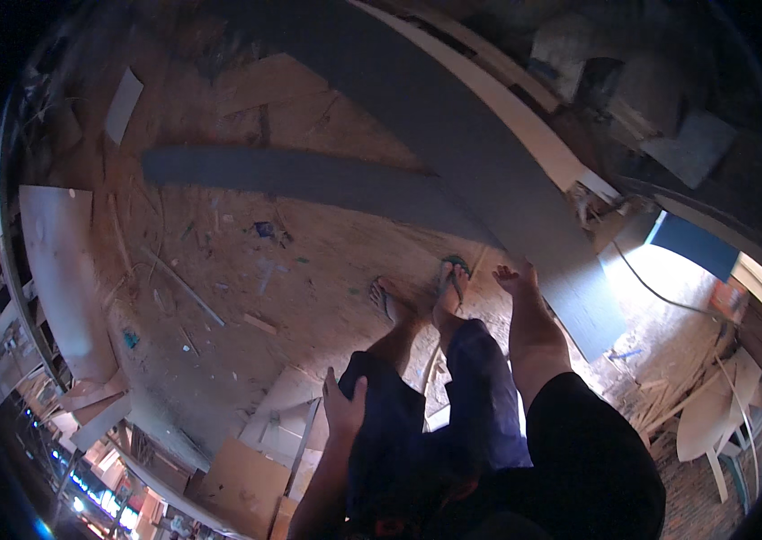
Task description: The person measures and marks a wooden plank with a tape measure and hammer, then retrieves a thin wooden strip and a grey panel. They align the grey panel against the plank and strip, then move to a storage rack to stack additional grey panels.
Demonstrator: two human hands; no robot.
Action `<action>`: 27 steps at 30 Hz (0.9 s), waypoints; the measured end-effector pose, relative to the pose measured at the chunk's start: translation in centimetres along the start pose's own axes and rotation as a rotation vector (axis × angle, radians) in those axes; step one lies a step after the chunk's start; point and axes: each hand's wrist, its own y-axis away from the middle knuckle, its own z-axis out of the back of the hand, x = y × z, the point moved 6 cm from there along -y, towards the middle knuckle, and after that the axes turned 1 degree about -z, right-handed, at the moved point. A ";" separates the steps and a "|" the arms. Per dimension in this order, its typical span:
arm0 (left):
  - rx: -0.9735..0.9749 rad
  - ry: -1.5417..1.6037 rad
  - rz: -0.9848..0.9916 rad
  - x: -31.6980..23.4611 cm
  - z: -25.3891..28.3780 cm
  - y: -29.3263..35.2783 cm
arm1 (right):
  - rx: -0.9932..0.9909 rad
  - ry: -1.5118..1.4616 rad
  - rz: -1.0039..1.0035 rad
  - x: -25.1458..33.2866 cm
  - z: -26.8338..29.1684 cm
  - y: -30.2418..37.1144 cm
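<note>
My right hand (518, 279) is beside the near edge of a long dark board (516, 193), palm turned up. Its fingers are loosely bent and apart, and the thumb overlaps the board's edge; whether it touches the board I cannot tell. My left hand (345, 409) hangs by my left thigh with thumb and fingers apart, holding nothing. A second dark board (300, 173) lies on the dusty floor, one end passing beneath or against the first. A pale plank (489, 85) runs along the long board's far side.
My feet in flip-flops stand on the littered floor (210, 234). A pale curved sheet (59, 270) leans at the left. A thin strip (185, 286) and a brown panel (242, 486) lie nearer. A dark cable (660, 297), wood scraps and a white chair-like object (718, 409) are at the right.
</note>
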 end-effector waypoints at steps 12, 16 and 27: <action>-0.072 -0.040 0.026 2.3 0.2 -9.5 | 0.222 -0.246 0.390 1.9 -3.6 -12.5; 0.187 0.664 0.156 -0.5 -6.6 -20.9 | 0.364 -0.342 0.340 0.8 -4.1 -9.2; 0.570 1.447 0.508 -15.9 -15.2 -21.2 | 0.312 -0.167 0.342 3.3 2.1 16.0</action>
